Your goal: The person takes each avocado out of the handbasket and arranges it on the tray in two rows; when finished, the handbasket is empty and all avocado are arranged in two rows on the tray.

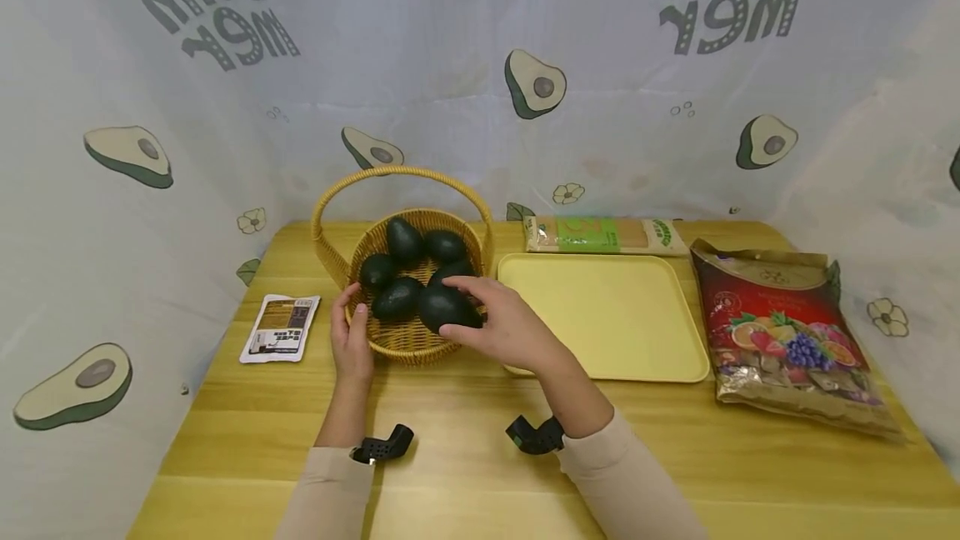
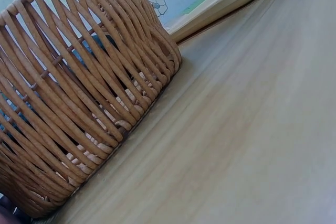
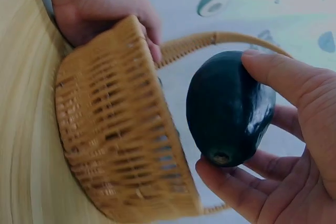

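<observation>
1. Head view: the backdrop (image 1: 465,48) carries mirrored lettering that seems to read "SUMMER", printed twice, among avocado drawings.
2. One wicker basket (image 1: 408,338) stands on the tabletop (image 1: 465,457); I count five avocados in all, four lying inside (image 1: 397,298).
3. The right hand (image 1: 506,325) grips the fifth avocado (image 1: 447,308) above the basket's near rim, thumb and fingers curled round it.
4. The left hand (image 1: 351,340) holds the basket's left wall, fingers bent against the weave.
5. One yellow tray (image 1: 607,315) lies just right of the basket.
6. One noodle pack (image 1: 603,234) with a green label lies behind the tray; its writing is too small to read.
7. One fruit-printed bag (image 1: 787,332) lies at the right, and one small sachet (image 1: 280,328) at the left, print unreadable.
</observation>
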The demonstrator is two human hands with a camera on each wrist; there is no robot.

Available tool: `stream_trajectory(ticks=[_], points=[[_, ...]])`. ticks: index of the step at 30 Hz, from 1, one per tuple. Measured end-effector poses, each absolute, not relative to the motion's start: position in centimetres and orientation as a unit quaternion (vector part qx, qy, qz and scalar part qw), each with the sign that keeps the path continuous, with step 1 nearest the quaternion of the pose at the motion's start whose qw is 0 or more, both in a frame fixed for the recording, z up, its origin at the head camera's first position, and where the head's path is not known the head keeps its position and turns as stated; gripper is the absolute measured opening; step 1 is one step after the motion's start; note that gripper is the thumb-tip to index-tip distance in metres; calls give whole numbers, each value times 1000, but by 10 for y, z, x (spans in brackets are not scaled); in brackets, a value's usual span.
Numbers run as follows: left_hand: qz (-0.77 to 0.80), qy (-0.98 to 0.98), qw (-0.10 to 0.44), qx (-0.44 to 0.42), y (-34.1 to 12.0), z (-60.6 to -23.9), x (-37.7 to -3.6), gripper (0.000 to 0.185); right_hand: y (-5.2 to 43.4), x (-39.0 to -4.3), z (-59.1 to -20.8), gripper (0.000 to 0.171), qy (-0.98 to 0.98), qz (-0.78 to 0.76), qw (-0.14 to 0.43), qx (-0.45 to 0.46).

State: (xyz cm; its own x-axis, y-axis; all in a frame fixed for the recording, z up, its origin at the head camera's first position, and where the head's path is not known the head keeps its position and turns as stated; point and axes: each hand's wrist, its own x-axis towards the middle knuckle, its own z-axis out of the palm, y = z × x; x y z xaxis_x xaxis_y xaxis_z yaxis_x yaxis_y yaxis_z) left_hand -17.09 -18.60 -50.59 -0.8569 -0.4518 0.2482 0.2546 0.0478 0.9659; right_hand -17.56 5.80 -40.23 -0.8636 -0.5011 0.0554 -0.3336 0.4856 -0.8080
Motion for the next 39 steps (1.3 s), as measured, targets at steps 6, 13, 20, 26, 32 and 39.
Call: stream_trajectory(ticks=[6,13,20,26,32,39], points=[[-686,-674,263,76,-186,-505,-172,38,87,-171,-398,63,855,-469,76,-209],[-690,-674,250,81,-187,-503,-169,39,124,-176,-392,64,864,-468,67,-171],[-691,-674,246,82,-186,-503,-168,39,154,-187,-389,65,873,-472,46,-116],[-699,-666,249,76,-186,-503,-169,39,153,-207,-408,69,879,-472,28,-66],[-700,-663,256,71,-186,-503,-171,39,129,-229,-437,72,876,-482,19,-8],[-698,-666,254,72,-186,-504,-170,38,106,-252,-462,70,887,-458,-43,37]])
